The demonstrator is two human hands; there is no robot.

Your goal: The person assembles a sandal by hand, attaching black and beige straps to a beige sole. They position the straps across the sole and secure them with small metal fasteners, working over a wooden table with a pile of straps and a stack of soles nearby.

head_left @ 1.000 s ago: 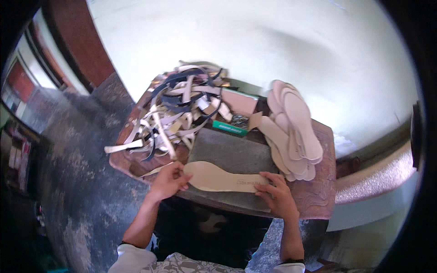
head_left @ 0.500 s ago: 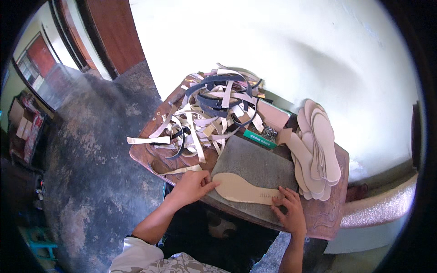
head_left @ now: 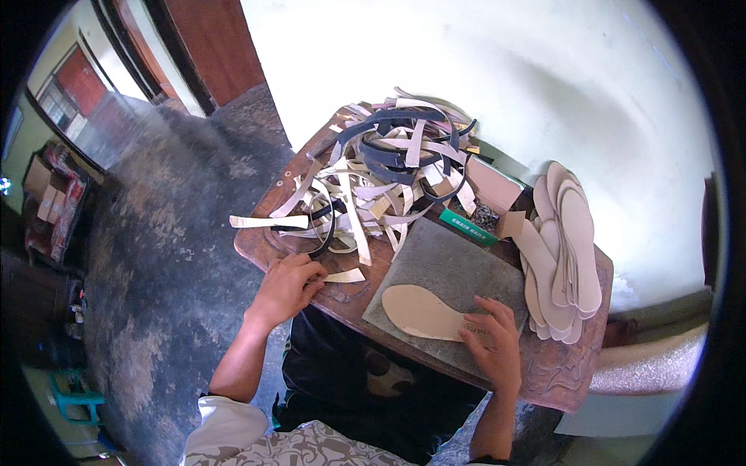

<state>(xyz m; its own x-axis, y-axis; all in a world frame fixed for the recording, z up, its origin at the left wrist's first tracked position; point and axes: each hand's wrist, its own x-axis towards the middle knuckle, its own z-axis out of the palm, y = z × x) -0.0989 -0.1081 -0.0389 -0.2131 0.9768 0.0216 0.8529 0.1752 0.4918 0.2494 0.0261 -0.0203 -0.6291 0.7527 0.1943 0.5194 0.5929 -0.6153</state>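
A beige insole (head_left: pixel 420 312) lies flat on a grey square slab (head_left: pixel 435 256), its wide end to the left. My right hand (head_left: pixel 497 342) is closed over its narrow end, with fingers on top and thumb by the near edge; that end is partly hidden. Farther left, at the table's front edge, my left hand (head_left: pixel 289 289) has its fingers curled onto a cream strip (head_left: pixel 346 276). One end of that strip sticks out to the right of the fingers; the rest is under the hand.
Behind the left hand is a heap of cream, lilac and dark strips (head_left: pixel 388 163). An opened green box (head_left: pixel 468 227) of small nails stands behind the slab. Stacked insoles (head_left: pixel 579 256) lie on the right of the carved wooden table (head_left: pixel 571 373). A pale wall rises behind.
My left hand has let go of the insole's wide end and moved left to the cream strip. My right hand stays on the narrow end. The whole view has shifted slightly.
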